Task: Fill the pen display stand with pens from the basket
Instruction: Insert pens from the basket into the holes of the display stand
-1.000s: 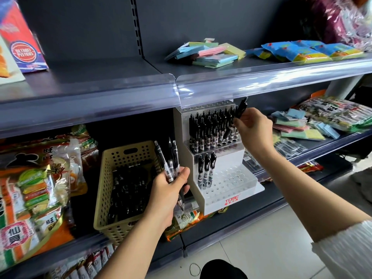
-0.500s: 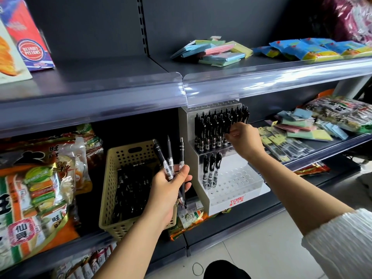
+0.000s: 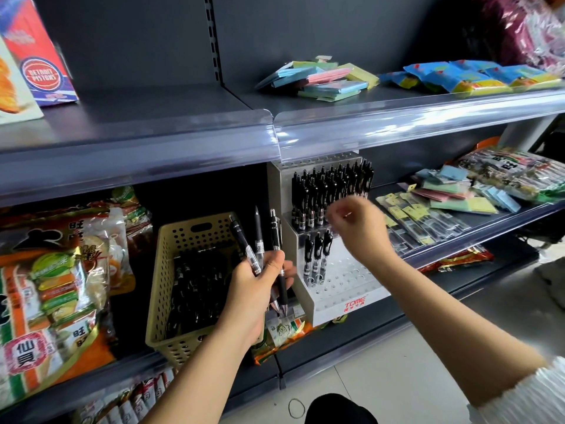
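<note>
1. Reading the labels first: the white stand [image 3: 345, 280] at centre frame has "TOME" in red on its front lip. The characters beneath are too small to read.
2. At the upper left, a red and blue box [image 3: 42, 56] shows a round "DETROIT PISTONS" badge.
3. At the lower left, the snack bags [image 3: 61, 286] carry Chinese print, and "仙貝" is legible on a red seal.
4. The left hand [image 3: 256, 289], at centre bottom, grips three black pens [image 3: 260, 240]. They fan upward in front of the gap between basket and stand.
5. The right hand [image 3: 354, 221] is blurred, its fingers curled before the right end of the stand's upper row. I cannot tell whether it holds anything.
6. The stand's top row is packed with pens. Three more stand at the left of the next row, with rows of holes below.
7. The beige basket [image 3: 189, 228], left of the stand, holds a heap of pens.
8. Pastel pads [image 3: 321, 81] lie on the upper shelf, with blue-yellow packets [image 3: 474, 76] to their right.
</note>
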Demonstrator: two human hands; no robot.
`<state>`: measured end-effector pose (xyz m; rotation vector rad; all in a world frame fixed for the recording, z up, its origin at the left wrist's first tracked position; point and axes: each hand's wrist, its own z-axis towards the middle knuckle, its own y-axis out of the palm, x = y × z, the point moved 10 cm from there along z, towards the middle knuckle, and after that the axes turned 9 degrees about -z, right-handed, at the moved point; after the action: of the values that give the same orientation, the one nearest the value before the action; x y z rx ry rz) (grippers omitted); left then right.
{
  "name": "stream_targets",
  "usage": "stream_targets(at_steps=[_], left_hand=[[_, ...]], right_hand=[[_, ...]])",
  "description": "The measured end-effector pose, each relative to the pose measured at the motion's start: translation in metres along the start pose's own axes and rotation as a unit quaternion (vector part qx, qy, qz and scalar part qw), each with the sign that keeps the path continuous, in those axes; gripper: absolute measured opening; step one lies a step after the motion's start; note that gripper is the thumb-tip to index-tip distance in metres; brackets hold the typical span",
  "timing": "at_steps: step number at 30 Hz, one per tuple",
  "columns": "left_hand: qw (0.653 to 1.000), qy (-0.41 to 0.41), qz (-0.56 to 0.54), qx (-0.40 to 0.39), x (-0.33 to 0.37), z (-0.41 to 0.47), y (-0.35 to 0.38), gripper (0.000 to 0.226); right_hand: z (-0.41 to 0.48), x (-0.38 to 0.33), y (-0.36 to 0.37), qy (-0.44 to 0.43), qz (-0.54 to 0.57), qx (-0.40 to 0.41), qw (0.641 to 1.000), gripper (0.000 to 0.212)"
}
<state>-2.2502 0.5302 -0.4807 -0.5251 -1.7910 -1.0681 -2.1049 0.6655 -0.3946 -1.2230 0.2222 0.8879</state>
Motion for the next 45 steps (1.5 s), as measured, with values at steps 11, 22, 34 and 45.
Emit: stream_targets(at_steps=[11,22,34,45], left_hand=[[0.994,-0.023,0.104,-0.019,-0.016,0.0,0.0,0.059],[0.994,-0.002,0.111,0.011,-0.01,0.002,-0.009,0.028],[0.991,0.015,0.131,0.018,-0.007,0.007,-0.014,0.032],[0.991,0.008,0.132,0.025,-0.007,0.007,-0.018,0.037]], right_hand=[[-0.05,-0.028,0.066,0.048,0.28,-0.271,0.92,0.011],[0.026,0.029,-0.06,0.044,0.084,0.104,0.99,0.01],[0.05,0.026,-0.044,0.03,-0.004,0.113,0.993,0.018],[0.052,0.036,-0.025,0.034,-0.079,0.053,0.995,0.017]])
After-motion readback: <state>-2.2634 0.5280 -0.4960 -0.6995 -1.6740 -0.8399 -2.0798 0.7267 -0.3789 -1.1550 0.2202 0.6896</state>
